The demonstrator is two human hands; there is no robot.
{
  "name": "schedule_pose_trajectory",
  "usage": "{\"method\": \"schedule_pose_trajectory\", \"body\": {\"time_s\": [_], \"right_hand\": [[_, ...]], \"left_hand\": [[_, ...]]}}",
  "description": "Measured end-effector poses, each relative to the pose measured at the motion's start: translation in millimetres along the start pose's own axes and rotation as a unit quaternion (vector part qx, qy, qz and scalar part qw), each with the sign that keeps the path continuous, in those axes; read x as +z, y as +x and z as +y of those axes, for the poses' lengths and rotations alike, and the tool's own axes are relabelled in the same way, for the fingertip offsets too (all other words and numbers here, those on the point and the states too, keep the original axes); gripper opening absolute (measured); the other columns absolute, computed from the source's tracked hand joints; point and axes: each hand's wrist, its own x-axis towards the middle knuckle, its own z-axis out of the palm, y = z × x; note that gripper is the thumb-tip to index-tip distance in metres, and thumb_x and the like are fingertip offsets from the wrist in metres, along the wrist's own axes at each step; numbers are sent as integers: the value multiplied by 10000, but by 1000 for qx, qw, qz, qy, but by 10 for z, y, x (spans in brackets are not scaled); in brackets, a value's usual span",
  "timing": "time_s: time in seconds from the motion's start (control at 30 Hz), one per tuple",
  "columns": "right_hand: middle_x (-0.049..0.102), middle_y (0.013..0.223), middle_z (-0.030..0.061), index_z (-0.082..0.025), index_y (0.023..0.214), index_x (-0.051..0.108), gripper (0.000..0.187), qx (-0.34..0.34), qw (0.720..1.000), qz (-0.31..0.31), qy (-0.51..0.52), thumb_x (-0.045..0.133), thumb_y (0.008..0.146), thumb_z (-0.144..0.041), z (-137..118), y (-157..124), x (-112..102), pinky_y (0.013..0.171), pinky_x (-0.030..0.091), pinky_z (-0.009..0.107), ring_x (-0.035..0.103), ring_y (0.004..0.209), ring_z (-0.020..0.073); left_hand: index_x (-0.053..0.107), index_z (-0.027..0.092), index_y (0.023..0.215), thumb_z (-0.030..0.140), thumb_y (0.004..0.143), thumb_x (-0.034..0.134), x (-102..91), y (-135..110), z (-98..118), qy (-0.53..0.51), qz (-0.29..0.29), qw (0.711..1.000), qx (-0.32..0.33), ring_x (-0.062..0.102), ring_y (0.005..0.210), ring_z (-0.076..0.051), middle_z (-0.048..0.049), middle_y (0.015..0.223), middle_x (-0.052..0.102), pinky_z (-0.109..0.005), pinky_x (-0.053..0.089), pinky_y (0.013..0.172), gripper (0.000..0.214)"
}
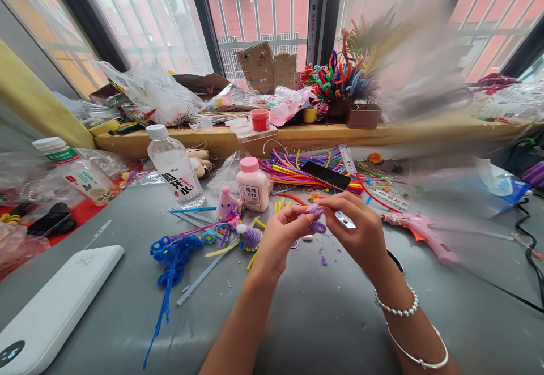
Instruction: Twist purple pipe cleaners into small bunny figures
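Note:
Both my hands meet above the grey table. My left hand pinches a small purple pipe-cleaner piece between thumb and fingers. My right hand is closed too, its fingertips on the same purple piece, with a small metal tool held in its palm. Purple scraps lie on the table just below the hands. A small purple knitted figure and a blue pipe-cleaner shape lie to the left.
Water bottle and pink-capped jar stand behind. Loose coloured pipe cleaners and a black phone lie beyond the hands, a pink glue gun at right, a white power bank at front left. The window sill is cluttered.

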Motion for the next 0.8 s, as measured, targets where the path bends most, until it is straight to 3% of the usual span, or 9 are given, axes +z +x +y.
{"method": "schedule_pose_trajectory", "body": {"time_s": [0.37,0.47,0.63,0.8], "right_hand": [[629,799,24,-222,863,637,188,14,1000,-3,28,515,769,-113,3,13,-15,689,490,291,599,739,152],[654,800,15,-213,925,603,190,48,998,17,30,535,769,-130,-2,4,-13,678,502,275,617,693,136],[661,748,27,-180,788,607,47,93,995,34,34,565,769,-191,-29,-6,28,631,510,271,621,644,136],[675,739,44,-166,768,632,81,82,996,40,11,553,779,-180,-40,-7,53,616,502,271,618,627,140]], "left_hand": [[668,131,742,241,589,729,-4,-3,19,-1,10,1000,5,591,632,-110,-15,681,643,-263,470,666,198],[668,131,766,232,588,726,-10,0,18,1,12,1000,2,603,651,-122,-31,724,662,-270,472,668,213],[666,124,767,223,596,720,3,-2,7,-9,19,1000,9,601,653,-117,-30,714,658,-257,477,673,205],[662,129,750,234,595,725,47,-7,-30,-17,28,999,29,595,637,-107,-20,689,653,-234,472,645,198]]}}
